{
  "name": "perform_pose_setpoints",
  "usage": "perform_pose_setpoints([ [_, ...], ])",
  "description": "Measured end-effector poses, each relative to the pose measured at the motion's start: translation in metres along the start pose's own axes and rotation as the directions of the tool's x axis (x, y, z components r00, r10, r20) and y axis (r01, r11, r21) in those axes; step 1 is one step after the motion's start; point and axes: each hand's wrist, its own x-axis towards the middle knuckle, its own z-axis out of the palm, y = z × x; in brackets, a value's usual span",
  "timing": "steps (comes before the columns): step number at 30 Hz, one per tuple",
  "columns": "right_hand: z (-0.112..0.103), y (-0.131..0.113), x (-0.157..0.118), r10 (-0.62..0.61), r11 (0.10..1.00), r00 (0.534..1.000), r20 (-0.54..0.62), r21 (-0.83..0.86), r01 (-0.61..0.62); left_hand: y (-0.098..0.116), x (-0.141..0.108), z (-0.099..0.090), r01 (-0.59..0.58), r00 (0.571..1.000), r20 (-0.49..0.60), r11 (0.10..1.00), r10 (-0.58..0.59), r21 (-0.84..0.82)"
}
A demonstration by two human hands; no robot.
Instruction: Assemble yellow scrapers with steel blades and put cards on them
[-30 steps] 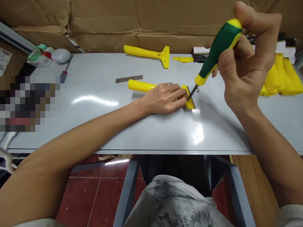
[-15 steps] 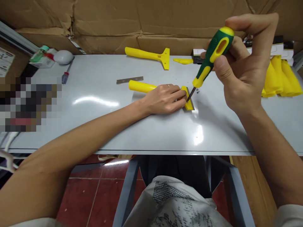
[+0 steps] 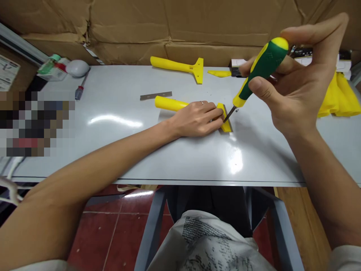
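A yellow scraper lies on the white table, its wide head edged by a metal blade. My left hand is closed over it near the head and hides its neck. In my right hand is a green and yellow screwdriver, held tilted between thumb and fingers. Its tip meets the scraper head beside my left fingertips; the exact contact spot is too small to tell. A tiny metal part lies just right of the head.
A second yellow scraper, a loose blade and a small yellow piece lie farther back. At the left are another screwdriver and a white rounded object. Yellow parts are piled at the right. Cardboard stands behind.
The screwdriver handle has turned and leans farther right, with my right hand shifted slightly right. My left hand stays on the scraper.
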Motion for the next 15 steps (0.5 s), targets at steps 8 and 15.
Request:
perform_pose_setpoints([
  [8, 0.003, 0.007, -0.007, -0.067, 0.998, 0.998, -0.002, -0.009, 0.067, 0.0, -0.002, 0.005, 0.001, 0.998, -0.06, 1.0, -0.003, -0.031],
  [15, 0.006, -0.008, -0.006, 0.111, 0.989, 0.988, 0.105, 0.091, -0.121, 0.002, -0.001, 0.002, 0.014, 0.999, 0.05, 1.0, -0.014, -0.003],
])
